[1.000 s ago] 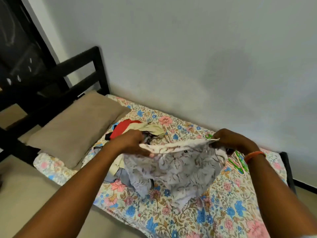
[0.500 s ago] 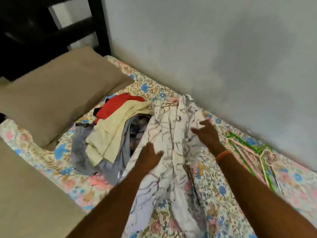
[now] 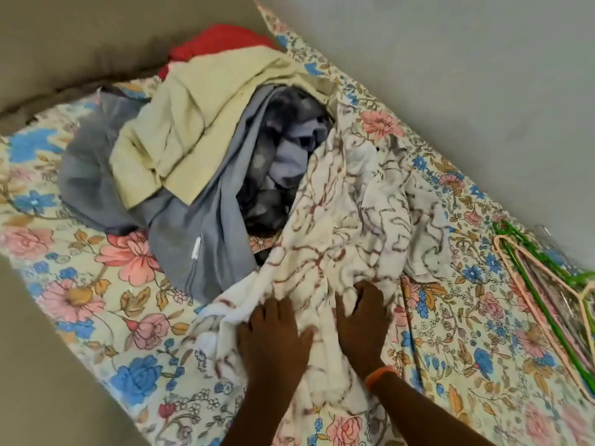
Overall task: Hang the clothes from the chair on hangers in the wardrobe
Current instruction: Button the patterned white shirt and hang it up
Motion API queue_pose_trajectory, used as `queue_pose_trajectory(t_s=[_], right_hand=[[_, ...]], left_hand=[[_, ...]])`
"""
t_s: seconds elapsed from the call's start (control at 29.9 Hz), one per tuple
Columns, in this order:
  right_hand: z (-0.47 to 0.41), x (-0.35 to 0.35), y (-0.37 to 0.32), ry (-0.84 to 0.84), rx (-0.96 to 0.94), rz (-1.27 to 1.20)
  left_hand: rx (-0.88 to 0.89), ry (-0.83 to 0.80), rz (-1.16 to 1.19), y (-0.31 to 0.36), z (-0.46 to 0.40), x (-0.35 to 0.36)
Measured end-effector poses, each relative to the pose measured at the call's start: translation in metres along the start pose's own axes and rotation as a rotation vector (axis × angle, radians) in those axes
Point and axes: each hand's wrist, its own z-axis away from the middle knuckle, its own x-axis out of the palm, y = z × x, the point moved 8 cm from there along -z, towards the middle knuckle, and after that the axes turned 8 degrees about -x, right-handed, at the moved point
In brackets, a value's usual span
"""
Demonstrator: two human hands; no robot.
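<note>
A white garment with a brown and grey branch print (image 3: pixel 347 226) lies spread on the floral bed sheet (image 3: pixel 96 284). Both hands are on its near end. My left hand (image 3: pixel 273 336) has its fingers curled into the fabric, and my right hand (image 3: pixel 360 320), with an orange band at the wrist, grips a fold beside it. To the left lies a pile of clothes: a cream piece (image 3: pixel 193 130), a grey one (image 3: pixel 199 239), a red one (image 3: pixel 222 40) and a dark patterned one (image 3: pixel 277 175). Green and pink hangers (image 3: pixel 547 284) lie at the right.
A tan pillow (image 3: pixel 64 43) fills the upper left beside the pile. The pale wall (image 3: pixel 450 75) runs along the bed's far side, just behind the hangers. Beige floor (image 3: pixel 38 365) shows past the bed's near left edge.
The printed garment, held up between both hands a second ago, now lies on the bed. Both hands have moved down to its near end, and the view has tilted downward.
</note>
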Motion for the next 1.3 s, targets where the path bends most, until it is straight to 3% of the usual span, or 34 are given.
queue_pose_trajectory(t_s=[0.1,0.2,0.27,0.37,0.5,0.6,0.7,0.97,1.14,1.3], right_hand=[[0.005,0.006,0.006,0.103,-0.091,-0.061],[0.004,0.006,0.010,0.155,-0.134,-0.175],[0.008,0.000,0.006,0.171,-0.212,-0.254],[0.012,-0.001,-0.009,0.077,-0.334,-0.296],[0.017,0.017,-0.017,-0.240,-0.335,-0.225],[0.005,-0.003,-0.013,-0.242,-0.299,-0.465],[-0.002,-0.035,0.005,-0.170,-0.350,-0.591],[0.031,-0.068,0.046,-0.355,0.000,-0.942],[0.042,-0.052,0.065,-0.423,0.360,-1.160],[0.021,-0.047,0.060,-0.485,0.387,-1.100]], left_hand=[[0.073,0.053,-0.007,-0.004,-0.018,0.005],[0.108,-0.111,0.316,-0.011,-0.030,-0.013],[0.083,-0.129,0.386,-0.011,-0.026,-0.018],[0.002,0.065,0.301,-0.015,-0.011,-0.018],[-0.104,0.348,0.237,-0.010,0.011,-0.031],[-0.037,0.529,0.163,0.014,0.035,-0.051],[-0.061,0.478,0.136,0.028,0.045,-0.034],[-0.148,0.362,0.311,0.002,0.033,0.001],[-0.097,0.366,0.394,0.008,0.037,0.000],[-0.164,0.371,0.450,0.006,0.037,0.006]])
